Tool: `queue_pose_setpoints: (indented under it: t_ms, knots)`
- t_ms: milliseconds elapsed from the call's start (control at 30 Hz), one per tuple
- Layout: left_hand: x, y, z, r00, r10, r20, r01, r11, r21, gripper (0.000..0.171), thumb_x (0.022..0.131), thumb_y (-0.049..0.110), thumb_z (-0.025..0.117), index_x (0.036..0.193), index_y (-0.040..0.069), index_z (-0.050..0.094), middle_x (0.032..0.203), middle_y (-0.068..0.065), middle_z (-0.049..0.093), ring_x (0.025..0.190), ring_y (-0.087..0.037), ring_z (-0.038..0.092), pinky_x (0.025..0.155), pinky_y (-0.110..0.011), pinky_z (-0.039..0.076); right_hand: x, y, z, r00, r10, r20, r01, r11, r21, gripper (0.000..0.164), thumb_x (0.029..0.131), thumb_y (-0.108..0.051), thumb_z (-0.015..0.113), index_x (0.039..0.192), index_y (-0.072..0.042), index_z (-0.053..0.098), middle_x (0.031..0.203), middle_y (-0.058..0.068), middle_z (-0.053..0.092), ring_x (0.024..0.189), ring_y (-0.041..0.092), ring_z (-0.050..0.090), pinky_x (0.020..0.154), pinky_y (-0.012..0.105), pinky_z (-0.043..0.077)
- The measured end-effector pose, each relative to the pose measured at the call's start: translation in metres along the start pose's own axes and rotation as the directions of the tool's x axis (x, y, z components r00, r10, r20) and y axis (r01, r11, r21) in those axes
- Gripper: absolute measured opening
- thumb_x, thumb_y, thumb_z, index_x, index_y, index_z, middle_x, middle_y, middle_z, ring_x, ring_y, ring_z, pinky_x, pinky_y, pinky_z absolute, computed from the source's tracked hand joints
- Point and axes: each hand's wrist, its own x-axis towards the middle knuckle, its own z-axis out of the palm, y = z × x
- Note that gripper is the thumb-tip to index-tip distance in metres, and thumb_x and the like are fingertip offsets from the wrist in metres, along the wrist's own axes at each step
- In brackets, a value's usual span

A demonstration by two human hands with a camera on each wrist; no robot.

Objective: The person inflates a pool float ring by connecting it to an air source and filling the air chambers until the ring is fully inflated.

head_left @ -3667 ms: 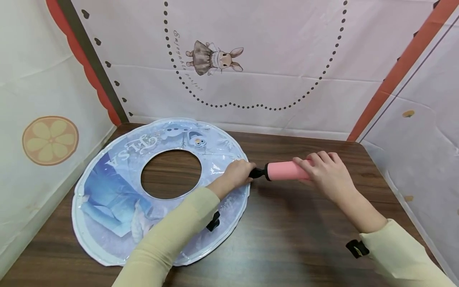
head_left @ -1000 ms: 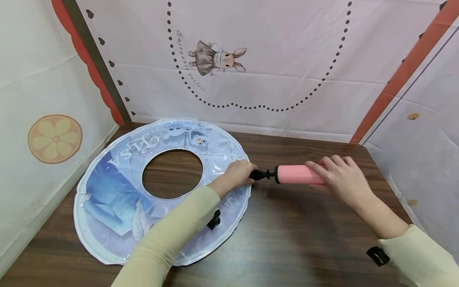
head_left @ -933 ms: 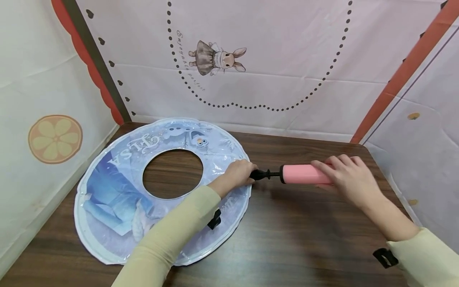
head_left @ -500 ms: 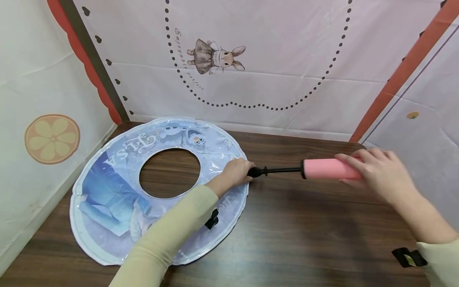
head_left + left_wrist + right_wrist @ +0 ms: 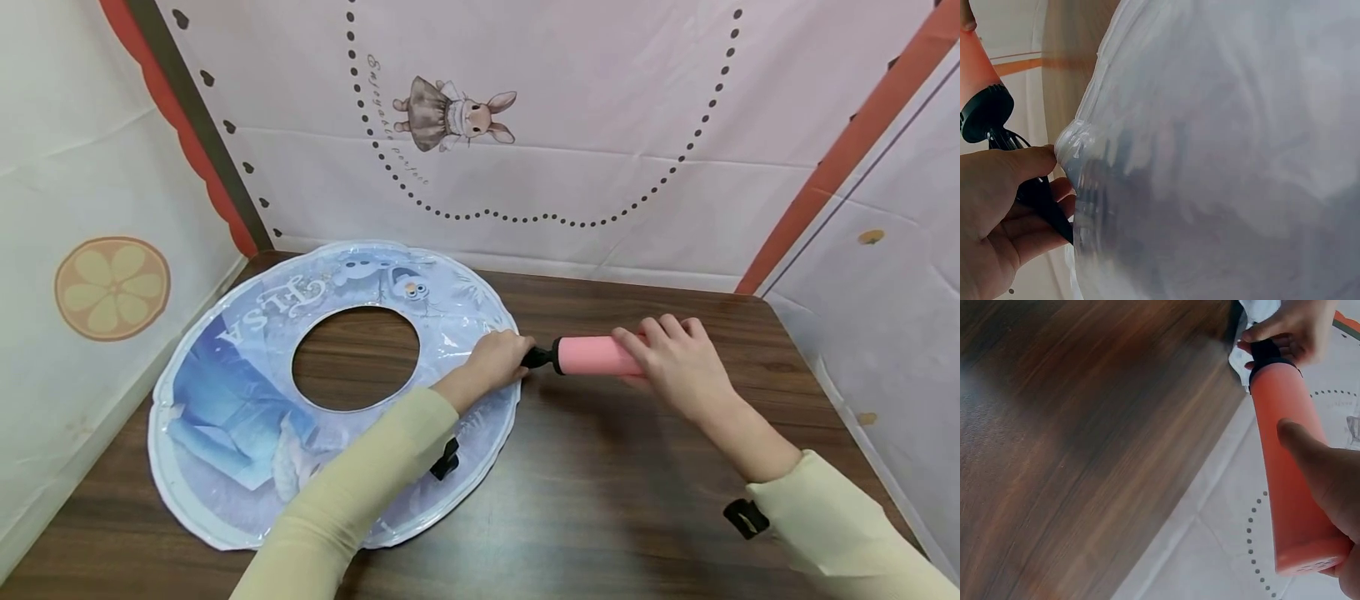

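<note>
A blue-and-lilac swim ring (image 5: 457,304) with snow-scene prints lies on the table, looking partly filled. At its right edge my left hand (image 5: 495,360) holds the black tapered nozzle end (image 5: 1038,194) of a pink hand pump (image 5: 596,356); the thumb lies against the clear plastic edge. How the tip meets the ring is hidden. My right hand (image 5: 678,367) grips the far end of the pink barrel (image 5: 1288,450), thumb along its side in the right wrist view. The barrel stands close against the black end, with no rod showing between.
The dark wood table (image 5: 585,517) extends right and in front of the ring. Printed cloth walls (image 5: 600,167) stand behind and at both sides. A black strap (image 5: 746,518) hangs near the right cuff.
The pump's barrel was drawn right, baring a long black rod half a second ago. My right hand has since pushed it back left, hiding the rod. My left hand keeps its place.
</note>
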Motion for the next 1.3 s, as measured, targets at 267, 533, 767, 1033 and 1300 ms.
queue_pose_setpoints:
  t_ms: [267,533,767,1033,1300]
  knots:
    - [0.002,-0.001,0.000,0.999,-0.026,0.042,0.025,1.000,0.013,0.025,0.078,0.026,0.072,0.097,0.012,0.064,0.088,-0.007,0.068,0.076,-0.023,0.064,0.065,-0.038,0.050,-0.011,0.011,-0.009,0.998,0.034,0.051,-0.036,0.999,0.030,0.066,0.057,-0.035,0.085,0.114,-0.014,0.060,0.089,0.014,0.060,0.082,0.035,0.056,0.065,0.048,0.042]
    - [0.004,0.002,0.003,0.999,-0.022,0.040,0.021,1.000,0.018,0.027,0.079,0.028,0.071,0.100,0.012,0.064,0.090,-0.007,0.068,0.078,-0.024,0.065,0.065,-0.038,0.051,-0.050,0.053,-0.033,0.988,0.128,0.091,-0.135,0.988,0.080,0.078,0.083,-0.072,0.016,0.114,-0.016,0.061,0.086,0.011,0.060,0.073,0.034,0.055,0.057,0.047,0.039]
    - [0.005,0.001,0.004,0.999,-0.032,0.042,0.031,0.999,0.022,0.027,0.080,0.028,0.070,0.101,0.012,0.063,0.091,-0.007,0.068,0.079,-0.025,0.064,0.067,-0.038,0.051,-0.061,0.066,-0.053,0.979,0.185,0.080,-0.191,0.978,0.080,0.080,0.082,-0.075,0.016,0.112,-0.016,0.061,0.087,0.013,0.061,0.077,0.036,0.054,0.060,0.050,0.039]
    - [0.002,0.007,0.002,1.000,0.012,-0.010,-0.012,1.000,-0.022,0.022,0.080,0.021,0.071,0.094,0.007,0.062,0.085,-0.010,0.067,0.074,-0.027,0.064,0.063,-0.039,0.051,-0.023,0.018,-0.026,0.995,0.102,0.000,-0.102,0.994,0.044,0.062,0.061,-0.038,0.082,0.114,-0.013,0.061,0.089,0.015,0.061,0.077,0.039,0.056,0.061,0.050,0.040]
    - [-0.003,0.004,0.001,0.999,0.017,-0.042,-0.020,0.998,-0.053,0.021,0.077,0.020,0.072,0.091,0.008,0.062,0.082,-0.009,0.067,0.072,-0.025,0.064,0.063,-0.038,0.050,-0.002,-0.005,-0.012,0.996,0.071,-0.059,-0.071,0.997,-0.005,0.061,0.056,-0.031,0.086,0.109,-0.012,0.062,0.086,0.014,0.060,0.074,0.036,0.056,0.065,0.050,0.042]
